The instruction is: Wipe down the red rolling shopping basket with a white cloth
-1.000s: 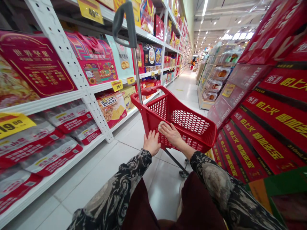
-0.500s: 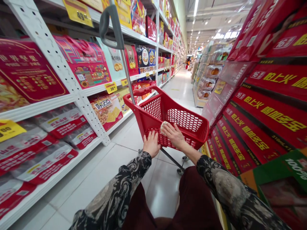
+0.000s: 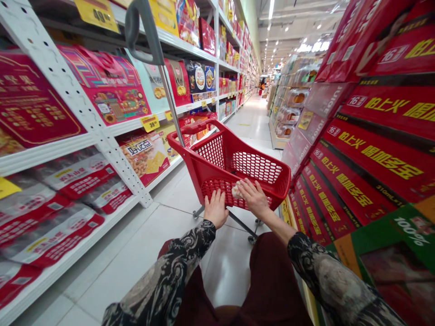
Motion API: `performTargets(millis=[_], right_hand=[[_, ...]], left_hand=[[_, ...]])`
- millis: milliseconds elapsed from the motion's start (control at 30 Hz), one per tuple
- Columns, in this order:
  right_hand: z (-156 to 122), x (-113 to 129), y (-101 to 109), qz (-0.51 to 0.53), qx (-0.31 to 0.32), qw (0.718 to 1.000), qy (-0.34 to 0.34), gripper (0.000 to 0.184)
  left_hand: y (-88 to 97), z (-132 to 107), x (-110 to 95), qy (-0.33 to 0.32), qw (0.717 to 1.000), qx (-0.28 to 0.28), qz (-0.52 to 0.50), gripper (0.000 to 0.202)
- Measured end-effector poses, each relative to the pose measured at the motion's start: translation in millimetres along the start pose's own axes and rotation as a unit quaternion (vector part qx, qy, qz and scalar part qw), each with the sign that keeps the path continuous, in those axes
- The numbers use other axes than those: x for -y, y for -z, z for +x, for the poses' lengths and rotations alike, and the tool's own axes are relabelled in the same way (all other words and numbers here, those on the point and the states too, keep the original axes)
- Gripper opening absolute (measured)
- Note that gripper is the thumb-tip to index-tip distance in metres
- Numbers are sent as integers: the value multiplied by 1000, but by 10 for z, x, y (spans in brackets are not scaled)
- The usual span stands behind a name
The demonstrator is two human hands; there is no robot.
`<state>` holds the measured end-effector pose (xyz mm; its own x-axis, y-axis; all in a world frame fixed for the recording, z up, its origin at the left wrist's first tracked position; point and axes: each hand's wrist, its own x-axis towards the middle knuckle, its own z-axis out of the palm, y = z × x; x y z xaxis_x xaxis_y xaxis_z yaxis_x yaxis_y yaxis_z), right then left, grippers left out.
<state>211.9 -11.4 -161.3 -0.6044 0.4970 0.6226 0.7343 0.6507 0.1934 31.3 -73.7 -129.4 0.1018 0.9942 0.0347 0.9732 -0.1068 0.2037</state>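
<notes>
A red plastic shopping basket on wheels (image 3: 261, 179) stands tilted in the aisle before me, its grey pull handle (image 3: 144, 31) rising to the upper left. My left hand (image 3: 215, 209) lies flat against the basket's near wall, fingers stretched out. My right hand (image 3: 253, 197) presses a small pale cloth (image 3: 235, 191) against the same wall, fingers laid over it. Both arms wear dark patterned sleeves.
White shelves (image 3: 102, 136) on the left carry red gift boxes, biscuit packs and yellow price tags. Stacked red juice cartons (image 3: 367, 149) stand close on the right. The white tiled aisle floor (image 3: 251, 120) runs ahead, with a distant person at its end.
The basket and its handle have shifted left in view. My right hand with the cloth has slid lower along the basket's wall. My left hand stays on the wall.
</notes>
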Motion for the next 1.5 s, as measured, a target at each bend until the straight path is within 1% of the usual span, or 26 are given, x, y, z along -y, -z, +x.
performTargets(millis=[67,133,233,300,367,400,433,467,533,600,633,700,733,767,800,833,900,933,967,1033,1100,1133,1200,1367,1433,1500], right_hand=[[-2,-66,32,-5,-6,1000,-7,42],[-72,-92,11,-3,6,1000,14,41],[-238,-52,-55,15,35,998,43,41],[-323,10,-75,43,42,997,38,43],[-360,82,-57,87,30,996,6,45],[-363,119,-35,113,16,993,-19,45],[-360,157,-7,141,-2,989,-50,46],[-354,195,26,169,-20,982,-84,48],[-355,276,95,217,-47,965,-140,53],[-385,359,161,244,-46,954,-168,56],[-414,397,190,248,-37,953,-170,58],[-488,450,240,237,-11,958,-161,64],[-527,456,264,224,1,962,-155,68],[-564,446,287,208,8,967,-148,69],[-594,415,312,188,10,972,-138,66],[-617,364,340,167,7,978,-124,61],[-636,207,401,114,-18,988,-101,49],[-636,109,432,84,-35,991,-96,44],[-634,7,458,53,-51,993,-96,41],[-639,-183,487,-2,-68,993,-95,37],[-671,-314,472,-32,-53,996,-67,36],[-700,-350,447,-37,-37,998,-44,37],[-770,-366,373,-38,-1,999,-6,38],[-913,-222,181,-28,64,997,15,39],[-908,-162,167,-19,74,996,37,37],[-846,-131,209,-10,61,997,47,36]], left_hand=[[-17,3,-64,-4,1000,5,-7,66],[-34,-9,-135,-12,1000,11,-16,65],[-75,-45,-219,-28,999,18,-43,65],[-120,-52,-250,-25,995,22,-93,66],[-176,-23,-275,-2,981,15,-193,65],[-204,5,-292,15,964,9,-265,64],[-230,40,-316,34,937,5,-348,64],[-253,77,-348,52,898,6,-437,62],[-288,141,-432,83,799,23,-596,55],[-307,165,-529,105,707,41,-698,43],[-312,158,-575,114,673,51,-729,37],[-313,113,-651,131,627,77,-764,29],[-308,81,-681,141,615,95,-770,28],[-300,48,-707,148,612,118,-768,29],[-289,19,-731,149,624,143,-753,31],[-276,-5,-752,138,659,163,-721,34],[-251,-30,-786,84,754,181,-626,37],[-244,-32,-796,53,792,180,-580,37],[-245,-30,-800,29,824,168,-540,38],[-268,-25,-787,8,882,132,-452,47],[-314,-33,-751,1,939,104,-327,57],[-339,-44,-731,-8,962,93,-257,59],[-379,-74,-695,-28,982,89,-164,62],[-393,-123,-653,-66,991,85,-80,64],[-380,-110,-632,-74,993,72,-60,64],[-368,-81,-599,-86,994,54,-41,65]])
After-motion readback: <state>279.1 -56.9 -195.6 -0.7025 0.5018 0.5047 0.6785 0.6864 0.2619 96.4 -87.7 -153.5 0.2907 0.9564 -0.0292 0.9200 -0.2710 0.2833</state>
